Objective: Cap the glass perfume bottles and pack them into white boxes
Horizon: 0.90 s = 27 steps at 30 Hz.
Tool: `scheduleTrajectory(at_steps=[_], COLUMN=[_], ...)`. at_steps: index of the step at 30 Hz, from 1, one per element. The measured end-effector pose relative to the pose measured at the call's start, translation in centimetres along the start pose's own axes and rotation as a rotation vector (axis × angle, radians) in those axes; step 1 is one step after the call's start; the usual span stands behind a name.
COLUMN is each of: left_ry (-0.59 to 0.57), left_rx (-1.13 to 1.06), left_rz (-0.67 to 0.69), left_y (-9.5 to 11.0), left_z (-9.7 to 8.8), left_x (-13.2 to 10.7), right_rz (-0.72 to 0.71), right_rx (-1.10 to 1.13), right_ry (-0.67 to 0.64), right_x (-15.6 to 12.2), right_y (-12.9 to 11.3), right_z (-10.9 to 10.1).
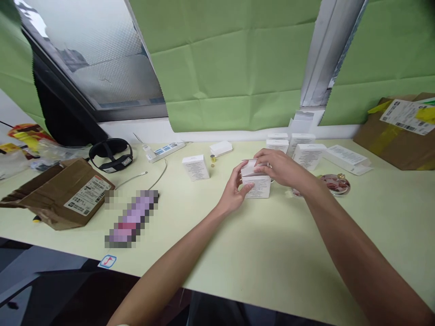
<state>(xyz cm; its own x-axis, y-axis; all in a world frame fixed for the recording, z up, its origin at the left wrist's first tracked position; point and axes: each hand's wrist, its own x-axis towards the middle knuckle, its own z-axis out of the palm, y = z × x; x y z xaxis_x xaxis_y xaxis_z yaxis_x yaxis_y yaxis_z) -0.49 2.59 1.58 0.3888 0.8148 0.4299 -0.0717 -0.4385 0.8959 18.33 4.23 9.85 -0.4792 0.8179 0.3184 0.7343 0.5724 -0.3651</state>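
Observation:
A small white box with printed text on its front stands on the table between my two hands. My left hand is wrapped around its left side, thumb across the front. At the top, the fingers of my right hand pinch the raised white lid flap. What lies inside the box is hidden. Behind my right hand stand several similar white boxes. Another white box stands to the left, beside a small yellow cylinder. Round pictured items lie right of my right wrist.
An opened brown carton, a black headset and a blurred purple phone-like object lie at left. A power strip with cables sits near the window. A large brown carton stands at far right, near a white box lying flat.

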Motion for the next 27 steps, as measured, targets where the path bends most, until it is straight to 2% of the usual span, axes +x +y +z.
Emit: scheduleTrajectory(at_steps=[8,13,17,21,27], left_ry=[-0.005,-0.002,0.001,0.016,0.045], left_rx=[0.010,-0.014,0.003,0.058,0.161], left_rz=[-0.009,-0.004,-0.011,0.007,0.095], left_y=[0.04,0.03,0.02,-0.18,-0.57], left_z=[-0.04,0.04,-0.02,-0.19,-0.15], left_x=[0.06,0.04,-0.04,-0.16,-0.32], right_rz=[0.048,0.142,0.113,0.049,0.091], right_rx=[-0.015,-0.007,0.037,0.053,0.077], right_ry=[-0.014,-0.014,-0.018,0.041,0.136], right_x=[0.02,0.00,-0.18,-0.16,-0.11], right_y=[0.04,-0.04,0.16,0.40,0.71], right_z=[0.01,0.48,0.38,0.22,0.32])
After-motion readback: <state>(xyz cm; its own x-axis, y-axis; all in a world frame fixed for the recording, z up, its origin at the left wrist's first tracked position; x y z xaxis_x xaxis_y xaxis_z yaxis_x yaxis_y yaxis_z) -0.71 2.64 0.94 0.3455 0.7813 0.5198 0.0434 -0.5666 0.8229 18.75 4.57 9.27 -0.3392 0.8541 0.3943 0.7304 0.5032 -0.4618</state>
